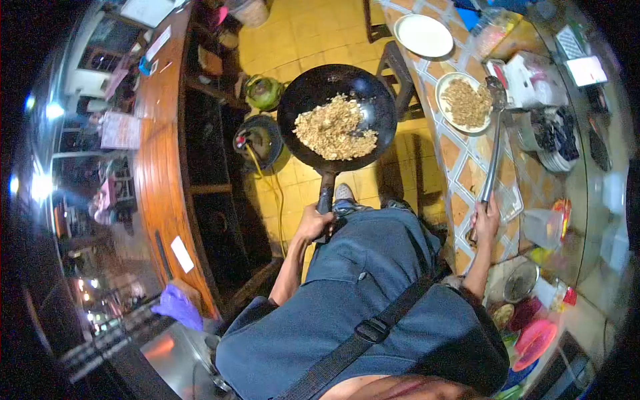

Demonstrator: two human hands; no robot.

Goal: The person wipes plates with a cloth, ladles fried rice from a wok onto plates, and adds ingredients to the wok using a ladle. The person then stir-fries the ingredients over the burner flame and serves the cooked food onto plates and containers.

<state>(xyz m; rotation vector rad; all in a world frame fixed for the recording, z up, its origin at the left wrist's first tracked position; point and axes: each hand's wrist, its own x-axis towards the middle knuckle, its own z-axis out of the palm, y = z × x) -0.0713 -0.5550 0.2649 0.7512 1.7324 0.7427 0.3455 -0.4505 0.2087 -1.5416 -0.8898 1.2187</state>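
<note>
1. The view looks straight down from a head-worn camera over a person's blue-clad torso in a dim kitchen with a yellow tiled floor.
2. The left hand (313, 223) is closed tight around the handle of a black wok (337, 117), holding it out in front of the body, above the floor.
3. The wok's handle runs from the hand straight away from the person. The bowl lies at the far end and holds a mound of fried rice (331, 128).
4. The right hand (485, 220) is wrapped shut around the near end of a long metal spatula (494, 143).
5. The spatula's shaft runs away from the person, roughly parallel to the wok handle. Its blade rests at the edge of a filled plate (465, 103) of the same rice.
6. That plate sits on a tiled counter (467, 177) to the person's right. The wok lies to its left and is separated from it by a gap of open floor.
7. The right hand is the nearer one to the plate. The left carries the wok alone.
8. An empty white plate (423, 35) sits farther along the counter.
9. A green gas cylinder (264, 92) and a burner (261, 140) stand on the floor left of the wok, beside a wooden bar (157, 160).
</note>
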